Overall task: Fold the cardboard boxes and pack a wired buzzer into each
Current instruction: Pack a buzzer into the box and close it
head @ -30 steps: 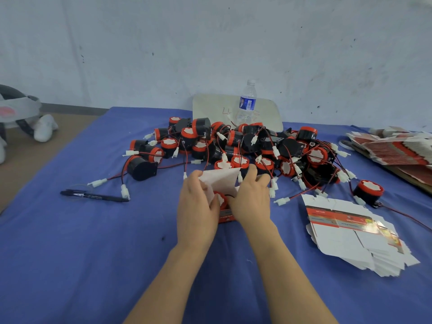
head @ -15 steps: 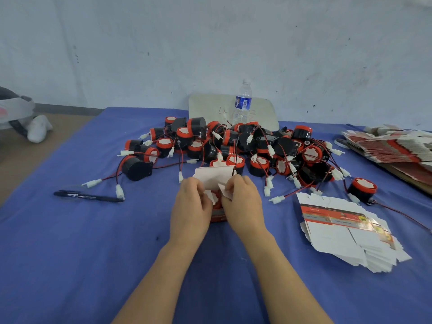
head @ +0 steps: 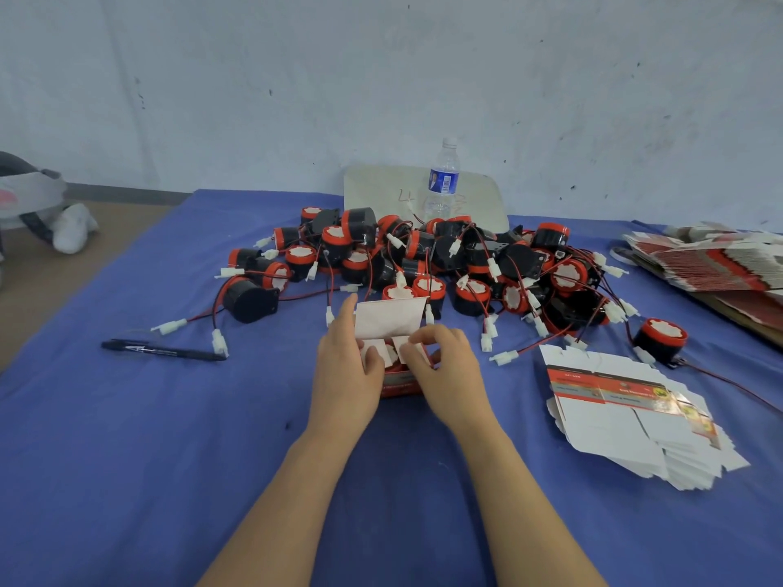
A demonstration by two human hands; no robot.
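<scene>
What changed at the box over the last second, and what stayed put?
Both hands' fingers came down from the edges of the upright lid flap to the two small side flaps. The left hand and right hand now fold them inward over the opening of the box they hold. The lid flap stays up. The buzzer pile, pen, bottle and flat box stack lie as before.

Soft, even, rather dim light, faint shadows, wide-angle bowing at edges, far objects perhaps slightly blurred
</scene>
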